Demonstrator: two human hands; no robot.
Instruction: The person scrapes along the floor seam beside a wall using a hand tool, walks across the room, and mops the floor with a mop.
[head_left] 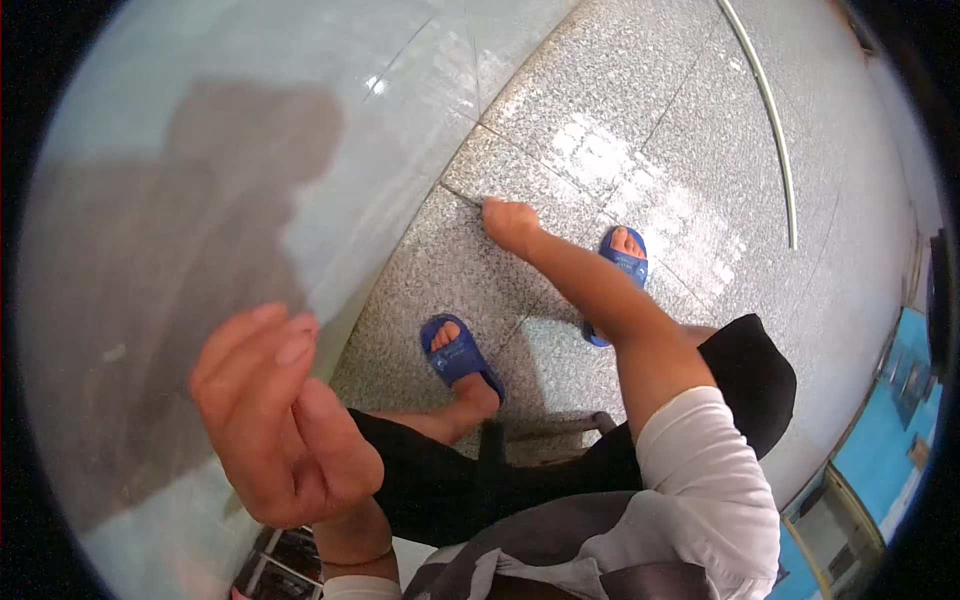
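Note:
Close to the camera, my left hand [285, 430] is raised in front of the pale grey wall [400, 60], its fingers curled in towards the thumb. Anything pinched there is too small or hidden to make out. My right hand [512, 226] is closed in a fist, on an arm stretched out over the speckled floor [430, 260]. A thin dark line [462, 194] meets its knuckles on the left; I cannot tell whether it is a slim rod in the fist or a tile joint.
My feet wear blue slippers [455, 352] on the tiled floor. A long pale tube [770, 110] lies curved at the upper right. Below me are stool-like legs [550, 430]. A dark rack [283, 563] stands at lower left, and blue panels [910, 350] are at the right.

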